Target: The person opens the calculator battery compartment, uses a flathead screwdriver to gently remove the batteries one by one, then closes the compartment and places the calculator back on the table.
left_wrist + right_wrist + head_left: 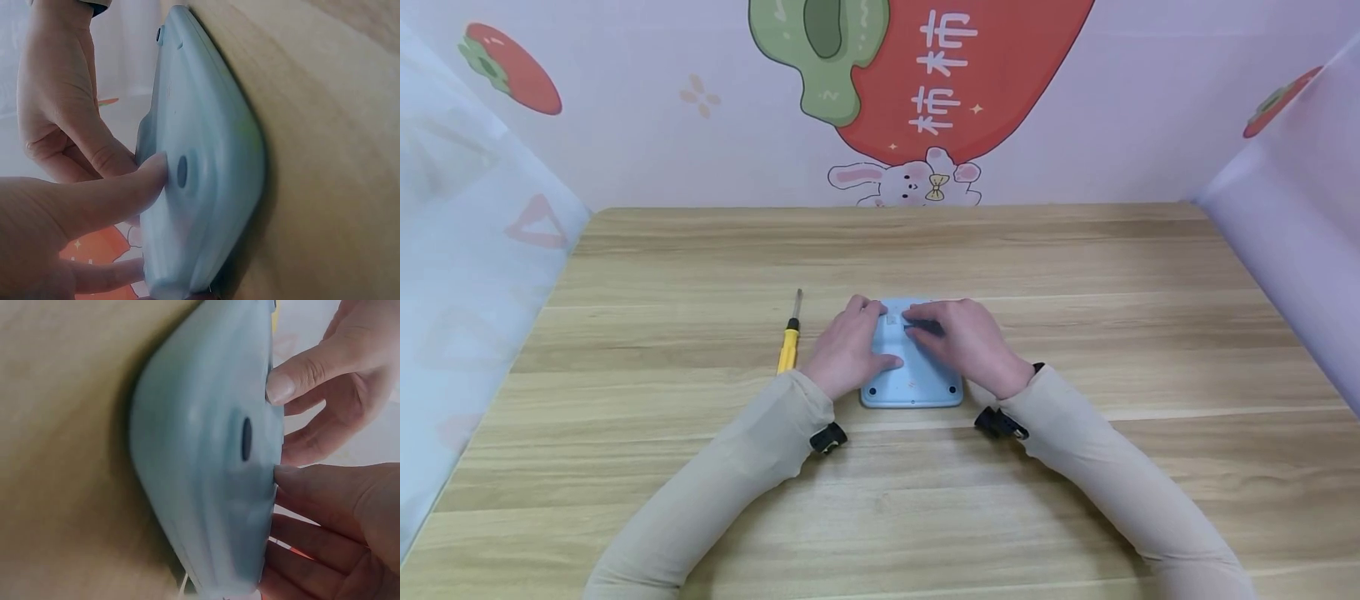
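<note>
A light blue device (912,379), shaped like a desktop calculator, lies on the table with its underside up. It shows round dark feet (182,171) and a small pale label (892,318). My left hand (844,346) holds it at the left, thumb on the underside and fingers at the far left edge. Over the right half is my right hand (973,337), thumb and forefinger set apart at a dark strip (928,326) on the underside. Whether they pinch a piece there I cannot tell. In the right wrist view its thumb (289,476) meets the surface.
A screwdriver (788,346) with a yellow and black handle lies left of the device, its tip pointing away. The wooden table (880,508) runs back to a printed cloth (662,158). Dark wrist straps (829,437) show at both sleeves.
</note>
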Demonstrator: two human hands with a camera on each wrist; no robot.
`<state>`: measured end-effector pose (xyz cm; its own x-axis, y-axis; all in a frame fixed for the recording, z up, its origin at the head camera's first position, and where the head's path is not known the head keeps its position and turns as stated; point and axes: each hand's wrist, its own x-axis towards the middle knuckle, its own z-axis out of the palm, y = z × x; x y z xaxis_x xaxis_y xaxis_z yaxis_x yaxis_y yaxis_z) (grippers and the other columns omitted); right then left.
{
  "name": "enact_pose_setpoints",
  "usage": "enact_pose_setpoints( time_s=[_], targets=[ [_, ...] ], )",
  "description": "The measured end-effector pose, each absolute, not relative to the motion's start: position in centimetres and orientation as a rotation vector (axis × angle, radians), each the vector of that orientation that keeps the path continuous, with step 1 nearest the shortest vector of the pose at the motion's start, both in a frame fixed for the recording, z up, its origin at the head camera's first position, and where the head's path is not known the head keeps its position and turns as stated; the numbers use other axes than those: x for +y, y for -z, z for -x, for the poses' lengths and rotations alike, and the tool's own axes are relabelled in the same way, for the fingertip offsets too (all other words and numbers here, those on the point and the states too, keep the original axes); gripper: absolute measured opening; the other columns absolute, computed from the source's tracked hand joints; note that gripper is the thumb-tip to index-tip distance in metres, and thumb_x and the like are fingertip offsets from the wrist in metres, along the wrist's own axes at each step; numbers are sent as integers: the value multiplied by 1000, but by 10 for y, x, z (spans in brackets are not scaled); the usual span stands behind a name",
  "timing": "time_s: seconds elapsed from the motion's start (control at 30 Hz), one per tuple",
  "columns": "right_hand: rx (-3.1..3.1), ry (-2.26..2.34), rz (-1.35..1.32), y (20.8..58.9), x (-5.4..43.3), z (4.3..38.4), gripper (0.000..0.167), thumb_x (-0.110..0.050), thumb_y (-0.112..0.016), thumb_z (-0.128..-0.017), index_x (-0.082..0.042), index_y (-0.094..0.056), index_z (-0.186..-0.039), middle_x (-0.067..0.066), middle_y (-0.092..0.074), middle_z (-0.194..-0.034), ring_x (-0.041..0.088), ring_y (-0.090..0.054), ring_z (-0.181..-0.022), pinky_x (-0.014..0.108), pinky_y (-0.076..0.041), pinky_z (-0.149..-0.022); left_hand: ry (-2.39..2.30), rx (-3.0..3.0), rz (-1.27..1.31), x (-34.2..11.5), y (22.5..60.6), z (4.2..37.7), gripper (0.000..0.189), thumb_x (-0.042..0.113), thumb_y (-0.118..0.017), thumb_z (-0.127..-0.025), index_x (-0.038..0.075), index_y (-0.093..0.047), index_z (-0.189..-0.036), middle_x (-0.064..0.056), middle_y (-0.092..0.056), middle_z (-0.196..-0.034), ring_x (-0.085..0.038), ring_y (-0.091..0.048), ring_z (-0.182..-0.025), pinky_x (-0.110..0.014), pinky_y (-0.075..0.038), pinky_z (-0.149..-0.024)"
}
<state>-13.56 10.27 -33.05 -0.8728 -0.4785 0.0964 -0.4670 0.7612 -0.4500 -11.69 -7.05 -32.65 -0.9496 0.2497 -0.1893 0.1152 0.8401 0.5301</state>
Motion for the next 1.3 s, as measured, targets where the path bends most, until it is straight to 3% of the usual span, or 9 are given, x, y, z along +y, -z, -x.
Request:
enact_pose_setpoints(
  time_s=[0.4,0.77,1.03,1.3],
  targets=[
    [2936,797,860,327,102,140,22,-11,-59,-95,-3,-70,-112,12,-71,-108,22,-68,-96,38,-55,-83,-764,2760,-285,-70,327,117,69,28,-76,-82,3,-44,-138,-15,-42,-139,-26,-51,-113,-38,-44,-102],
    [2937,819,759,324,97,147,20,-10,-57,-96,-3,-69,-110,11,-71,-101,18,-65,-80,32,-55,-71,-756,2759,-283,-70,326,117,71,28,-76,-83,2,-43,-139,-16,-41,-140,-27,-51,-115,-39,-43,-103],
    [2923,857,768,324,99,148,16,-10,-58,-96,-4,-68,-105,9,-71,-95,17,-64,-78,32,-55,-70,-760,2759,-273,-70,326,117,71,29,-76,-82,3,-43,-140,-15,-41,-141,-27,-51,-116,-39,-43,-104],
    [2911,882,762,325,101,147,16,-11,-58,-96,-5,-68,-106,9,-71,-99,19,-67,-86,34,-57,-77,-767,2758,-266,-70,326,116,72,29,-76,-82,3,-42,-140,-15,-40,-142,-27,-51,-118,-39,-42,-105]
  ],
)
